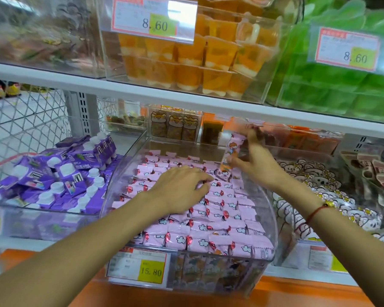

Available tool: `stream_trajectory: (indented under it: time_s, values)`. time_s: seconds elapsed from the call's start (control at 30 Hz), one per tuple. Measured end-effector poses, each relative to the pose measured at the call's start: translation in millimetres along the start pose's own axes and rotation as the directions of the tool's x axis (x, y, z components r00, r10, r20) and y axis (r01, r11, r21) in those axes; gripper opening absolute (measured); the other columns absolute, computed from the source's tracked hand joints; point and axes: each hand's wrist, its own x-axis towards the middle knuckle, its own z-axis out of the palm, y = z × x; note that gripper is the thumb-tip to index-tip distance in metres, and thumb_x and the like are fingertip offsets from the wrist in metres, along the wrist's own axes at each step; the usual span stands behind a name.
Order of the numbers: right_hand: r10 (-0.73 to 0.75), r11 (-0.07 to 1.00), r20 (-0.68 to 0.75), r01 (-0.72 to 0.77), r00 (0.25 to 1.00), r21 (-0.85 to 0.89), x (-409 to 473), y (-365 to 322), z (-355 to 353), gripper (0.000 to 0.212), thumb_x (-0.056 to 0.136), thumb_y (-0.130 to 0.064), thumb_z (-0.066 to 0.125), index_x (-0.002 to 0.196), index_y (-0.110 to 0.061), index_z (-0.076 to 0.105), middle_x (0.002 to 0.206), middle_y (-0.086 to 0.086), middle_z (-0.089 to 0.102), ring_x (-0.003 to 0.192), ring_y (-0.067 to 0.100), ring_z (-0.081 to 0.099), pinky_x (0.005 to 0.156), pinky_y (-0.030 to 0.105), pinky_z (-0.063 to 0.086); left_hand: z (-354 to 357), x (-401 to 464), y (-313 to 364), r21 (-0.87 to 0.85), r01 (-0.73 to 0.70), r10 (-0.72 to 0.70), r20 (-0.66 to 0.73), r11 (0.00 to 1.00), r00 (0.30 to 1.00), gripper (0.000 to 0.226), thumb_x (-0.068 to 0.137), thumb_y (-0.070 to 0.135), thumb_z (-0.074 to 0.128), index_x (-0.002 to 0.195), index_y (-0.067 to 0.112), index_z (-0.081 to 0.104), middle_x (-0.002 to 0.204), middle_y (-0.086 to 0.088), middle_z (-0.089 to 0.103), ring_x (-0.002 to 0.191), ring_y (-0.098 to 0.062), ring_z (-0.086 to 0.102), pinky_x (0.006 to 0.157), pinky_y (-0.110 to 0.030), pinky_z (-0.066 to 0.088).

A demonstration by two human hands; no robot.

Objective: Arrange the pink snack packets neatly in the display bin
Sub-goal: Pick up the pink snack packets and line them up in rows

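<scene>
Pink snack packets [211,218] mostly rowed in clear display bin [268,209] | my left hand [180,187] flat, fingers spread on rows | right hand [255,160] pinching upright packet [230,154] at back-right | I judge nearly done

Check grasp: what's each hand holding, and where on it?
Right hand holds one upright pink packet, pinched along its right edge. Left hand holds nothing, resting flat on the packets in the bin.
</scene>
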Motion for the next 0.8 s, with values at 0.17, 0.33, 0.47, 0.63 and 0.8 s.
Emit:
stream_trajectory:
  time_s: [0.17, 0.33, 0.47, 0.63, 0.8]
  values:
    - [-0.044, 0.984, 0.021, 0.047, 0.999, -0.171, 9, 3, -14, 0.044, 0.078, -0.011, 0.074, 0.115, -0.008, 0.049, 0.112, 0.012, 0.062, 0.088, 0.021, 0.062, 0.076, 0.03, 0.052, 0, 1, -1, -0.027, 0.009, -0.009, 0.009, 1.0, 1.0, 0.038, 0.1, 0.04, 0.036, 0.133, 0.032, 0.052, 0.135, 0.006, 0.056, 0.12, -0.02, 0.05, 0.093, -0.033, 0.041]
    - [0.009, 0.878, 0.289, 0.131, 0.957, -0.461, 17, 1, -9, 0.026, 0.085, -0.024, 0.067, 0.11, -0.016, 0.065, 0.117, 0.002, 0.062, 0.102, 0.017, 0.058, 0.08, 0.023, 0.041, 0, 0, -1, -0.024, -0.003, 0.003, 0.007, 1.0, 1.0, 0.037, 0.1, 0.039, 0.036, 0.133, 0.031, 0.052, 0.135, 0.007, 0.055, 0.12, -0.02, 0.051, 0.092, -0.032, 0.04]
    - [0.154, 0.797, 0.49, 0.185, 0.858, -0.575, 21, -4, 6, 0.032, 0.093, -0.011, 0.051, 0.12, -0.023, 0.064, 0.127, -0.006, 0.062, 0.108, 0.013, 0.057, 0.088, 0.028, 0.047, 0, 1, 0, -0.012, -0.006, 0.007, 0.019, 1.0, 1.0, 0.038, 0.1, 0.039, 0.036, 0.134, 0.031, 0.051, 0.136, 0.006, 0.054, 0.12, -0.02, 0.049, 0.093, -0.033, 0.039]
    - [0.176, 0.839, 0.506, 0.14, 0.844, -0.526, 25, -4, 1, 0.035, 0.091, -0.005, 0.048, 0.116, -0.02, 0.067, 0.121, -0.004, 0.065, 0.1, 0.009, 0.058, 0.092, 0.026, 0.046, -2, 4, -2, -0.045, -0.005, 0.006, 0.03, 0.999, 1.0, 0.039, 0.099, 0.039, 0.04, 0.135, 0.028, 0.049, 0.137, 0.006, 0.052, 0.123, -0.019, 0.047, 0.096, -0.035, 0.04]
    - [0.097, 0.744, 0.327, 0.149, 0.94, -0.651, 16, 11, -2, 0.032, 0.089, -0.012, 0.045, 0.115, -0.019, 0.064, 0.12, 0.004, 0.063, 0.106, 0.023, 0.06, 0.09, 0.037, 0.05, -6, 21, -7, -0.028, 0.012, -0.01, 0.063, 1.0, 0.998, 0.052, 0.097, 0.039, 0.045, 0.145, 0.022, 0.034, 0.148, 0.002, 0.038, 0.132, -0.019, 0.035, 0.101, -0.034, 0.033]
